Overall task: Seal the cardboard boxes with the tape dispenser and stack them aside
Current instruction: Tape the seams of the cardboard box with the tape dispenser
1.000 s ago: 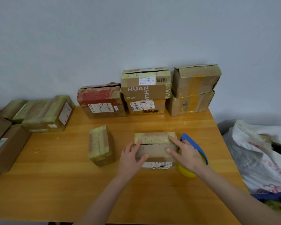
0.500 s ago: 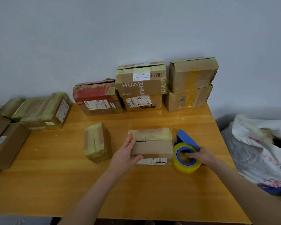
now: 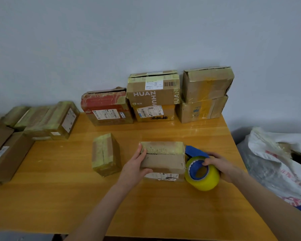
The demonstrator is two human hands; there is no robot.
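A small cardboard box (image 3: 163,158) lies mid-table, its far half covered in old yellowed tape and a seam running across its top. My left hand (image 3: 135,168) grips its left end, thumb on the near side. Right of the box sits the tape dispenser (image 3: 201,173), a yellow roll on a blue holder. My right hand (image 3: 222,166) holds the roll, fingers curled over its top edge.
A taped box (image 3: 105,154) stands left of the middle box. Stacked boxes (image 3: 154,96) line the wall at the back. Flat taped boxes (image 3: 47,120) and brown ones (image 3: 6,153) fill the table's left side. A white sack (image 3: 281,164) sits off the right edge.
My right hand left the top of the box, reached to the tape dispenser and now grips the roll, tilting it up. My left hand stays on the box's left end.
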